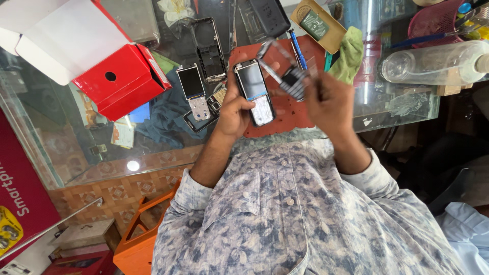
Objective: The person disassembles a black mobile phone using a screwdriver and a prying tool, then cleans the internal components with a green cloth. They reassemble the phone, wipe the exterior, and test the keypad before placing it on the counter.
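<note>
My left hand [233,109] grips a bar phone body [256,91] with its front cover off, dark screen up and the bare keypad board showing. My right hand [328,102] holds the phone's front cover with keypad [288,76], blurred from motion, just right of the phone. Both hands hover over a red work mat [285,109] on a glass counter [76,137].
A second stripped phone [195,94] and an empty phone frame [209,48] lie left of my hands. A red-and-white open box [102,66] stands at the left. A blue screwdriver [298,48], green cloth [349,53], clear bottle [433,63], pink basket [438,20] and small tray [316,23] sit behind.
</note>
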